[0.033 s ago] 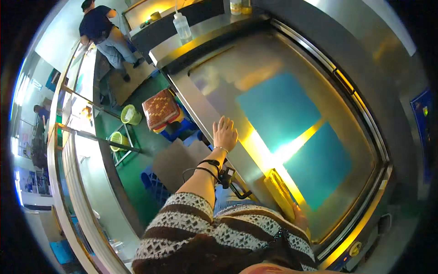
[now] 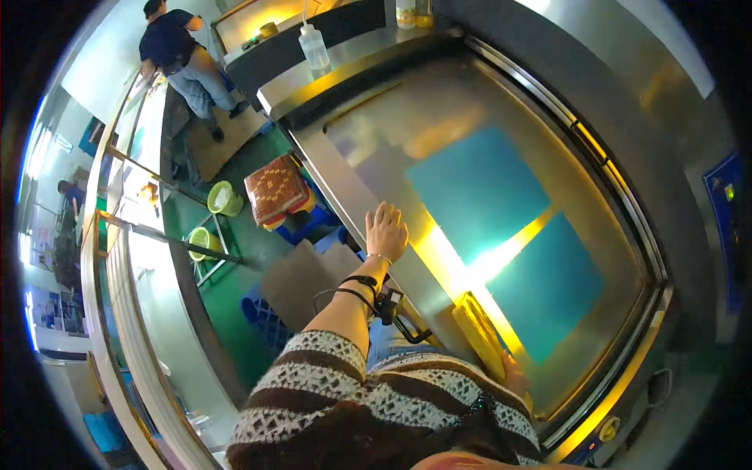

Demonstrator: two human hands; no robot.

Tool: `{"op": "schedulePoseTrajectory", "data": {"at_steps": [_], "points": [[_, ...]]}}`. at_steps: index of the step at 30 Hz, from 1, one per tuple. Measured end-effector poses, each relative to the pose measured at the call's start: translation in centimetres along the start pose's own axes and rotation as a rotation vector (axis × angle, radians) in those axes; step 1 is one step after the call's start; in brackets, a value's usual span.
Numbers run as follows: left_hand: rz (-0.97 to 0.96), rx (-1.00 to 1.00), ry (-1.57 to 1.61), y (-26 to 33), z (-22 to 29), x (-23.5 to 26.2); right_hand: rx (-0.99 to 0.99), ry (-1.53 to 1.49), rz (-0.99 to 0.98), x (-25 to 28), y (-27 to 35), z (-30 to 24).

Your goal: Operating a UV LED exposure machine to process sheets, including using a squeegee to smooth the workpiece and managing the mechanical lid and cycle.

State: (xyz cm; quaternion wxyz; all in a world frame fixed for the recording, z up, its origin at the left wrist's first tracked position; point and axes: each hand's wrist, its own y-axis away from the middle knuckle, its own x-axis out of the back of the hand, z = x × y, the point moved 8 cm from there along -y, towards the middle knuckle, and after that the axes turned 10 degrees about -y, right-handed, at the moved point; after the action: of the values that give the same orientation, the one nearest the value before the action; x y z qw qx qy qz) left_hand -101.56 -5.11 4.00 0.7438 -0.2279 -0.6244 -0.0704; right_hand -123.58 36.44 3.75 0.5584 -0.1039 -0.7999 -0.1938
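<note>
Okay, so from the head camera, which is the only view going, I'm watching someone lean over a big metal worktop (image 2: pixel 419 287) under yellow light. Left hand (image 2: pixel 387 234) is palm down on the front strip, fingers stretched out and a bit spread, pointing away from the body, nothing in them that I can see. Right hand (image 2: pixel 515 376) is down by the near end of a long yellow slab (image 2: pixel 479 333); most of that hand is tucked behind the sleeve and slab, so I honestly can't tell if the fingers are closed round it or just leaning on it.

My read: the step in hand is bracing with the left and minding the slab with the right. Next move calls for a sure hold on that near end and a steady left palm, imo.

As for the slab, it sits right along the front of the metal panel (image 2: pixel 462 98), just beside the nearer blue-green rectangle (image 2: pixel 548 286), with the other blue-green rectangle (image 2: pixel 479 192) further off. Its long axis runs at a slant, roughly in line with the front strip: far end up and to the left, toward the glare between the rectangles, near end down and to the right, at the right hand. Can't make out whether it's lying flat or tilted, tbh.
</note>
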Motion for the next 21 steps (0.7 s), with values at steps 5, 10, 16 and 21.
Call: {"op": "schedulePoseTrajectory", "data": {"at_steps": [5,10,16,21], "points": [[-0.036,-0.001,-0.007,-0.1,-0.1,-0.8,0.007,-0.031,0.031,0.9,0.0,-1.1],[0.093,-0.025,0.03,-0.1,0.1,-0.1,-0.002,-0.043,0.061,1.3,0.1,-1.3],[0.011,-0.017,0.03,-0.3,0.1,-0.6,-0.022,-0.043,0.03,1.3,-0.2,-1.1],[-0.04,-0.009,-0.001,-0.1,-0.1,-0.8,-0.062,-0.077,-0.07,0.5,0.0,-1.0]]}}
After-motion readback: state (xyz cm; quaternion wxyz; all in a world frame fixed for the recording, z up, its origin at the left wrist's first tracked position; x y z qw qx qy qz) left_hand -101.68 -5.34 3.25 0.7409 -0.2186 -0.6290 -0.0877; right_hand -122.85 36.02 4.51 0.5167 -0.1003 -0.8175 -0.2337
